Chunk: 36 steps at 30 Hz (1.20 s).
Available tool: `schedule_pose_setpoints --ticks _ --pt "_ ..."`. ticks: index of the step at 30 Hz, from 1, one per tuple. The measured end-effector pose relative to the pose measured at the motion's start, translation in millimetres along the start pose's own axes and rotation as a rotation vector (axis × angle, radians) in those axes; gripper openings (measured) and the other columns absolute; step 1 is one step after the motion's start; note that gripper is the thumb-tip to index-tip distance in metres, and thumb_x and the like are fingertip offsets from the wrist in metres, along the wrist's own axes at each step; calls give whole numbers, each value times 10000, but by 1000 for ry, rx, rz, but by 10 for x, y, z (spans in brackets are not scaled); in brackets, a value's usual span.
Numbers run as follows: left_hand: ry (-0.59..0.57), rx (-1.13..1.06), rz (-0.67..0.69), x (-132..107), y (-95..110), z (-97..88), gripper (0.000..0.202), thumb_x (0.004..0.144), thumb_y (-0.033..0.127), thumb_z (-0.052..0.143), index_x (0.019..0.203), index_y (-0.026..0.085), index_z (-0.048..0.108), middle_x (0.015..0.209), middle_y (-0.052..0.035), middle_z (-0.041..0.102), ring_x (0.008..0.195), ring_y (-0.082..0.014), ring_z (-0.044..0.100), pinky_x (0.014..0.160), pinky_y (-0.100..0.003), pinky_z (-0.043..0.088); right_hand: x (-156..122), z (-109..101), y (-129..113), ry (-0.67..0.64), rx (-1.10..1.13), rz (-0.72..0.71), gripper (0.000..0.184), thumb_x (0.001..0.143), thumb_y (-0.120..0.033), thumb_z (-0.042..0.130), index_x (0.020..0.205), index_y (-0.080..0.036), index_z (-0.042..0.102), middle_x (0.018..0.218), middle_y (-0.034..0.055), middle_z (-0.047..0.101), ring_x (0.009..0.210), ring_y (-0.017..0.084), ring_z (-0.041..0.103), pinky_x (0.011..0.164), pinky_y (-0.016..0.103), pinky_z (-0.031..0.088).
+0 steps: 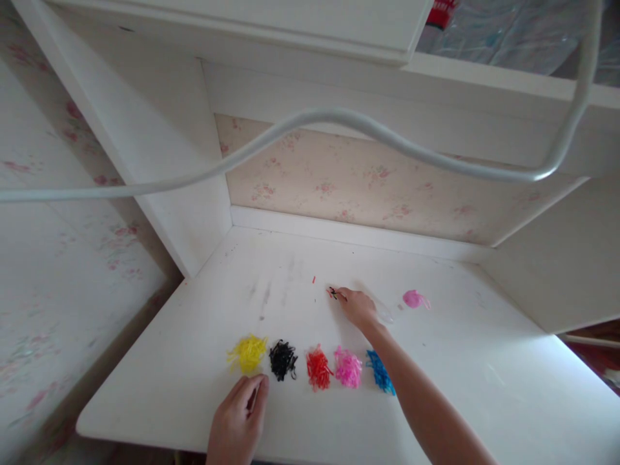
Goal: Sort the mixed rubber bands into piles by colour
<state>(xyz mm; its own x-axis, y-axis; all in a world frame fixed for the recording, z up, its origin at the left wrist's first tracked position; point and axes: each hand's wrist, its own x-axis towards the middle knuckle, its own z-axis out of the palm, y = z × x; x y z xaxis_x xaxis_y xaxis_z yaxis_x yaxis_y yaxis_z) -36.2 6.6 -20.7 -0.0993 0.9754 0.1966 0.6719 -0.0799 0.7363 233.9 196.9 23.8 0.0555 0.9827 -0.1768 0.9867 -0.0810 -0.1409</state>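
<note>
My right hand (357,307) reaches to the middle of the white desk. Its fingertips are pinched at a few black rubber bands (332,292), with a red band (329,293) beside them. My left hand (238,413) rests near the front edge, fingers curled together; whatever is inside is hidden. Just beyond it lie a yellow pile (248,353) and a black pile (283,360) of small rubber bands. Further right come a red pile (318,368), a pink pile (347,367) and a blue pile (380,372), the last partly covered by my right forearm.
A clear plastic piece (386,314) lies behind my right wrist, near a pink bundle (414,298). One red band (314,279) lies alone. A pale curved tube (334,116) crosses above the desk (484,387). Side panels and a shelf enclose the back.
</note>
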Motion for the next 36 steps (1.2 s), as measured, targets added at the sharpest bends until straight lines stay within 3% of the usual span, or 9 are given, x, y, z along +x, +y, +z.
schedule_pose_setpoints --ticks 11,16,19,23,29,33,36 --pt "-14 -13 8 -13 -7 5 241 871 376 457 883 211 632 697 -8 630 607 -111 601 568 -170 470 -110 3 106 37 51 11 422 927 -445 292 1056 -250 643 960 84 679 895 195 616 708 259 393" --pt "-16 -20 28 -23 -4 12 232 870 375 460 888 212 624 736 -17 645 637 -115 611 592 -172 478 -300 -75 100 85 103 23 393 922 -409 311 1011 -249 659 917 60 692 855 185 624 668 241 380" --pt "-38 -30 19 -32 1 11 229 869 377 464 904 212 621 738 -11 639 647 -111 607 603 -168 477 -574 -98 -50 116 177 -32 391 925 -415 299 1028 -273 649 866 22 698 782 153 628 625 216 368" --pt "-67 -40 -12 -40 20 -3 243 875 381 454 912 213 626 723 -4 628 640 -106 592 594 -166 472 -1050 -44 -453 113 338 -218 398 924 -428 310 927 -269 674 764 2 695 652 122 612 561 194 343" --pt "-64 -20 -12 -54 57 -29 260 874 381 454 936 212 642 697 1 619 617 -107 577 570 -174 457 -1395 127 -940 96 241 -360 350 925 -354 344 792 -272 657 723 -11 695 664 130 632 550 192 312" --pt "-72 -34 -19 -54 83 -49 272 877 381 448 935 206 648 675 5 612 606 -106 573 564 -174 454 -1444 85 -916 124 216 -352 338 915 -325 360 742 -250 641 673 -5 680 613 134 620 520 195 292" --pt "-80 -47 -24 -51 116 -49 275 877 386 451 921 203 651 661 7 609 584 -104 562 547 -175 450 -1557 29 -713 176 382 -290 397 934 -351 310 770 -235 653 637 1 663 571 118 592 545 187 331"
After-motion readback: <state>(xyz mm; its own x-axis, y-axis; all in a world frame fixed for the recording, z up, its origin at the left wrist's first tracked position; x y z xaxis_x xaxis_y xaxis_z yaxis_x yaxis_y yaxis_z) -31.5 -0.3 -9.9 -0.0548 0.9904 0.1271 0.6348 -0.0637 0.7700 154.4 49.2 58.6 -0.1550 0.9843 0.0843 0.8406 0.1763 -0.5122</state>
